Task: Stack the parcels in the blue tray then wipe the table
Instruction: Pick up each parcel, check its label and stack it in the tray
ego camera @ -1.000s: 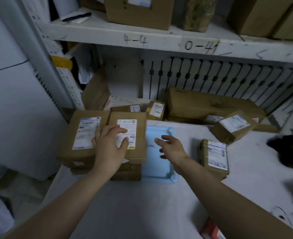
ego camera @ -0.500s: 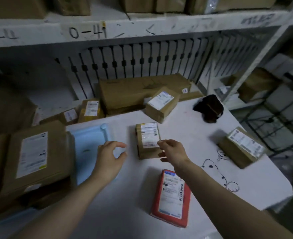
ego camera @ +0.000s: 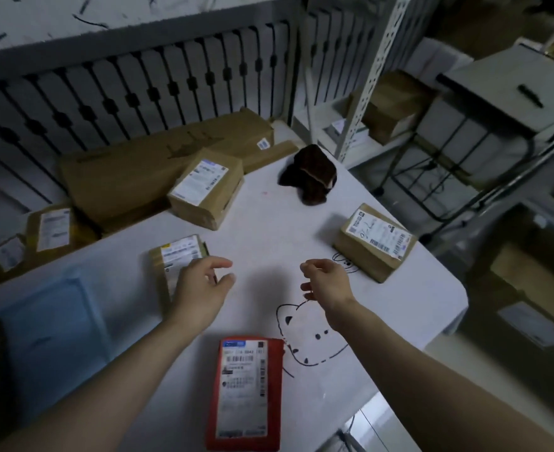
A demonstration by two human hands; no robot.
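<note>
We take the bare patch of white table (ego camera: 269, 230) between the two hands as the middle of our dial.

At 9 o'clock we see the left hand (ego camera: 200, 288), palm down, fingers loosely spread and thumb held apart, gripping nothing. It covers the near right corner of a small brown parcel (ego camera: 177, 259) that lies flat with its label up; we cannot tell whether the palm touches it.

At 3 o'clock the right hand (ego camera: 326, 285) hangs above the table with its fingers loosely curled inward, holding nothing.

The blue tray (ego camera: 50, 337) sits far out between 8 and 9 o'clock, at the table's left side, just beside the small brown parcel.

At 6 o'clock a red parcel (ego camera: 246, 391) lies flat between the forearms, label up. At 2 o'clock a brown labelled box (ego camera: 375, 241) rests near the table's right edge. At 11 o'clock another labelled box (ego camera: 205, 187) leans against a long carton (ego camera: 138, 171) at the back.

Between 9 and 10 o'clock, two more small parcels (ego camera: 53, 228) lie beyond the tray.

A dark cloth (ego camera: 311, 177) is bunched at 1 o'clock. A cat doodle (ego camera: 308, 334) is drawn on the tabletop at 5 o'clock, next to the red parcel.
</note>
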